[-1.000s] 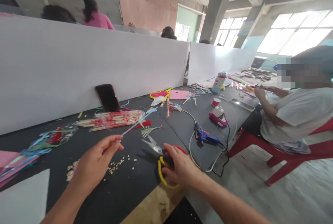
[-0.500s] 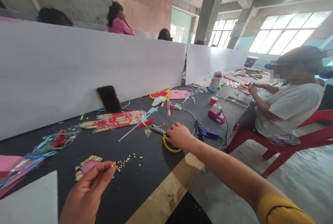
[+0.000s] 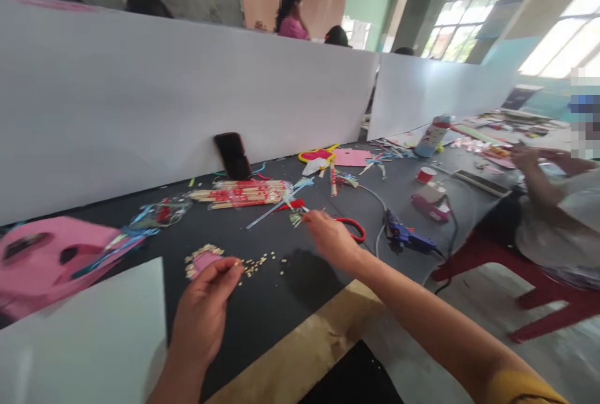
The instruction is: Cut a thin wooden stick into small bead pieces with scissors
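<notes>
Running along white partitions (image 3: 187, 91) in a room with a concrete pillar (image 3: 419, 10), a black table (image 3: 257, 323) stretches far right. Near left, the left hand (image 3: 204, 307) pinches a tiny pale piece (image 3: 237, 263), partly hiding a pink card (image 3: 206, 259). Farther right, the right hand (image 3: 332, 239) obscures red-handled scissors (image 3: 362, 229); its grip is unclear. A co-worker (image 3: 548, 222) is cut off.

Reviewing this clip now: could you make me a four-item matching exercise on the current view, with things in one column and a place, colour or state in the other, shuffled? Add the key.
Things
1. left hand
2. phone
3. glue gun
4. pink piece

Place, colour or state
A. blue, lying on the dark table
B. rimmed with small pale pieces
C. thumb and finger pinched together
D. leaning against the white partition

Right pairs: 1-C, 2-D, 3-A, 4-B
</notes>
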`<move>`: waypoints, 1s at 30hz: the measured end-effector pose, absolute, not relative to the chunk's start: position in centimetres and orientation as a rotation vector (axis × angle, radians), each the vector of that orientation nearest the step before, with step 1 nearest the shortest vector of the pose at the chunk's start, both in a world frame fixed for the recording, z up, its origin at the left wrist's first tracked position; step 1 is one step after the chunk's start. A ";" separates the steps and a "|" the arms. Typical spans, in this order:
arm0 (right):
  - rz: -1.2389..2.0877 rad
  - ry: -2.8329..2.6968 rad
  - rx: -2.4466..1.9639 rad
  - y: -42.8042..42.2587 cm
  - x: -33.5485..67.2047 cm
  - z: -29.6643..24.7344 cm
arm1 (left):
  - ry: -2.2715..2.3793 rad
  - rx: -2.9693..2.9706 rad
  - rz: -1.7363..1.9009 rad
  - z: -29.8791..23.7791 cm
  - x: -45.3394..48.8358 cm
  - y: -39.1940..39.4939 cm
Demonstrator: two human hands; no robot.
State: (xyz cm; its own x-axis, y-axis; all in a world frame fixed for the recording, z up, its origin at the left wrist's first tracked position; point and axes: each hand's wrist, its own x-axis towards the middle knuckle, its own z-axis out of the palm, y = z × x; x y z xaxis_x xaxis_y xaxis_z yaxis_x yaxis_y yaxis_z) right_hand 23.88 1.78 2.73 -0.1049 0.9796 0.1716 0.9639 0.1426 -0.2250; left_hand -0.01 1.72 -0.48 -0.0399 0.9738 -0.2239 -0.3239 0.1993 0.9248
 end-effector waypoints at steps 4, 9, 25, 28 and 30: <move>0.063 -2.190 -1.754 1.5 24.5 2.1 | 1.065 0.800 1.230 -0.2 0.1 1.8; 0.156 -2.305 -1.672 1.3 23.2 1.3 | 1.024 0.827 1.172 0.0 0.1 1.8; 0.297 -2.202 -1.585 2.0 20.5 0.8 | 1.053 0.977 1.048 -0.1 0.2 1.9; 0.354 -2.092 -1.507 1.9 20.4 1.4 | 1.076 1.015 1.009 0.0 0.4 1.7; 0.395 -2.018 -1.453 1.8 20.2 1.4 | 1.079 1.032 0.995 0.1 0.4 1.6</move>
